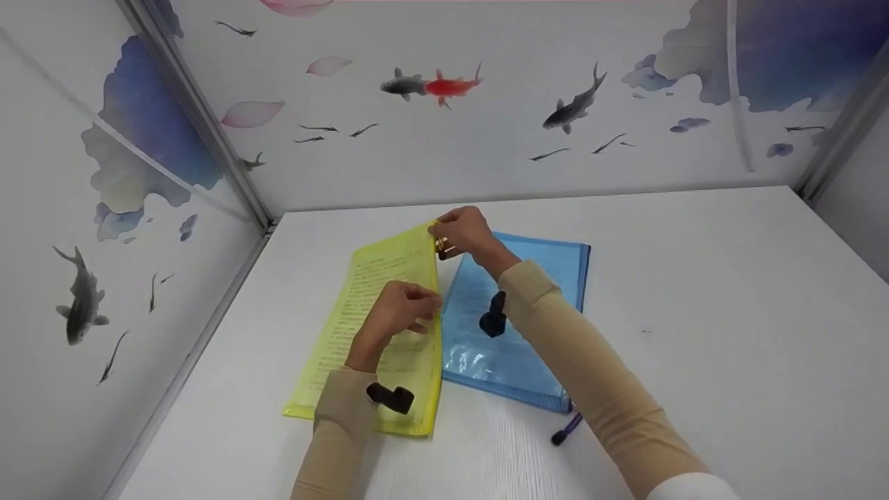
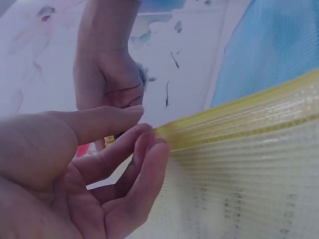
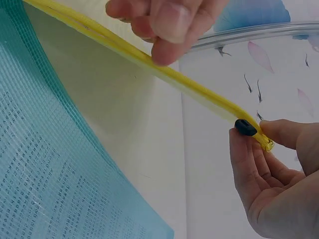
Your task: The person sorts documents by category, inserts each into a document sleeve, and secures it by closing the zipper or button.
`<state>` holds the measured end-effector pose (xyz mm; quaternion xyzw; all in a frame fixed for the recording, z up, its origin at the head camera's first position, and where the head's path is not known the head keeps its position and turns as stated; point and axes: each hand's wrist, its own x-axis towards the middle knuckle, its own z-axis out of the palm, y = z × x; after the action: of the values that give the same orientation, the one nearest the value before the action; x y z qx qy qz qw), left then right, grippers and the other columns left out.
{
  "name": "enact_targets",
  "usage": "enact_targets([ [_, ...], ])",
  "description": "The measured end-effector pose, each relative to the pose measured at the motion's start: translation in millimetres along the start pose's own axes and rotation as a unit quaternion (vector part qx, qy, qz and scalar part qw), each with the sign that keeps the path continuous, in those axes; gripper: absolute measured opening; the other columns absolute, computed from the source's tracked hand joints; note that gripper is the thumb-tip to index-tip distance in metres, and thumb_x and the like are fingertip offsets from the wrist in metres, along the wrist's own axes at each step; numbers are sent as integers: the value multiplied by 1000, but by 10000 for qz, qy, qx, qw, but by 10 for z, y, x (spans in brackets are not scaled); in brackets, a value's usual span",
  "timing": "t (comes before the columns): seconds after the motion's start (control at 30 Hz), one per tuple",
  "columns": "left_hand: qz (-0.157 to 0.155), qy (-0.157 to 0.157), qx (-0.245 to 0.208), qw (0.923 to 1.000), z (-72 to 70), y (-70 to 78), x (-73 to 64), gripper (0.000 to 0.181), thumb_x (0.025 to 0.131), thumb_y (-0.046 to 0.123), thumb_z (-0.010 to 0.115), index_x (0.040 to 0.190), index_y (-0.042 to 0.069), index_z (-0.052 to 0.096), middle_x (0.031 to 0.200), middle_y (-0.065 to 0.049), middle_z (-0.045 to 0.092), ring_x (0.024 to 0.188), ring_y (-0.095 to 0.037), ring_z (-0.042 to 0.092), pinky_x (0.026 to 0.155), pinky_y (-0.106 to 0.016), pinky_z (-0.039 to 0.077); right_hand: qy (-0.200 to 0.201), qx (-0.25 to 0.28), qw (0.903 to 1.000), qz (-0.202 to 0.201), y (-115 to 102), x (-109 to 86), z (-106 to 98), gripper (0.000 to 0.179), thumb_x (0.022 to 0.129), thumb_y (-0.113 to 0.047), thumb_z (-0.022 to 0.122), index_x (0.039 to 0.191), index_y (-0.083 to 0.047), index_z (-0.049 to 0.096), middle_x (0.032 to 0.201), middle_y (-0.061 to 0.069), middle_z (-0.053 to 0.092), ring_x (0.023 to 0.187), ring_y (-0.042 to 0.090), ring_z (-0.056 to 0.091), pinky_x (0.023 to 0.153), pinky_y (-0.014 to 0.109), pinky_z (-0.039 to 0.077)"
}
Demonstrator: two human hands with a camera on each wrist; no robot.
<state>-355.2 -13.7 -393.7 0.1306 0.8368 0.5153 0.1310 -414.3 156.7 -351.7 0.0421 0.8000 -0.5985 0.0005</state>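
Note:
A translucent yellow zip document bag with printed sheets inside stands at the left of the table, its zipper edge raised. My right hand pinches the far end of that zipper edge, where a dark zipper pull sits against the fingers. Nearer to me along the same edge is my left hand, fingers loosely bent and fingertips right at the zipper. In the left wrist view a small gap shows between its thumb and forefinger, with nothing gripped there.
A blue zip document bag with printed pages lies on the white table, partly under my right forearm. Its dark zipper pull hangs off the near right corner. White walls painted with fish close in the back and left.

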Motion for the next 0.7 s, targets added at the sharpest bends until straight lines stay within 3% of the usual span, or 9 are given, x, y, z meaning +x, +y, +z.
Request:
enact_targets([
  [0.2, -153, 635, -654, 9957, 96, 81, 139, 33, 98, 27, 64, 115, 0, 73, 96, -10, 70, 82, -15, 68, 65, -26, 60, -44, -30, 10000, -29, 3, -30, -12, 38, 96, -20, 67, 127, 1, 63, 117, 18, 69, 95, 29, 74, 81, 38, 63],
  [0.33, -118, 966, -788, 9921, 109, 197, 235, 33, 98, 30, 64, 111, 1, 74, 92, -11, 69, 76, -14, 67, 63, -25, 60, -95, -80, 9999, -30, -1, -49, -14, 40, 97, -21, 67, 129, 2, 62, 120, 19, 67, 99, 30, 73, 82, 36, 62],
  [0.5, 4, 1112, -226, 9935, 86, 354, 302, 31, 96, 32, 67, 101, 3, 74, 76, -7, 67, 66, -14, 65, 61, -28, 61, -93, -186, 9997, -129, -22, -80, -29, 40, 97, -20, 66, 131, 2, 61, 121, 20, 66, 104, 31, 71, 84, 37, 62],
  [0.6, 93, 1072, 276, 9938, 76, 430, 330, 33, 96, 32, 66, 75, 7, 69, 59, -1, 58, 55, -12, 59, 59, -31, 61, -40, -295, 9993, -236, -33, -89, -39, 39, 97, -19, 65, 130, 2, 63, 122, 19, 66, 103, 29, 70, 86, 37, 61],
  [0.7, 140, 1018, 618, 9928, 78, 478, 361, 47, 98, 30, 64, 56, 14, 50, 47, 4, 41, 44, -11, 50, 58, -32, 61, 18, -308, 9992, -255, -36, -94, -47, 37, 97, -17, 65, 128, 2, 64, 120, 19, 67, 98, 28, 70, 84, 36, 61],
])
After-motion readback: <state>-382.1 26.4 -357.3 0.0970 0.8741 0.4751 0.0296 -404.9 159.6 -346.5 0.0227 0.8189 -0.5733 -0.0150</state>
